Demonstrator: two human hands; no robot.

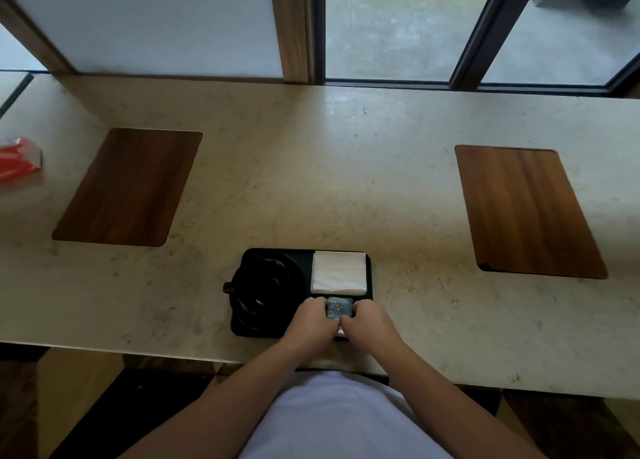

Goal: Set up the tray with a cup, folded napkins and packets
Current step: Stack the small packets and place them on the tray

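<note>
**Seating the packet**

Cup [263,287] on tray [369,278], left side; napkins [339,276] far right corner. L hand [311,320] and R hand [363,321] both pinching packet [338,308] in near right section. Lower flat, square w/ napkin edge, then let go.

You're facing a long pale stone counter [311,181] that runs across the whole view. Two dark wooden boards are set flat into the counter: the left wooden board [128,186] sits well toward the counter's left end, the right wooden board [528,211] well toward its right end. At the counter's far left edge lies a red packet [17,159], blurred. Behind the counter stands a wooden post [294,25], with a white panel [145,18] to its left and dark-framed windows [485,25] to its right.
</note>
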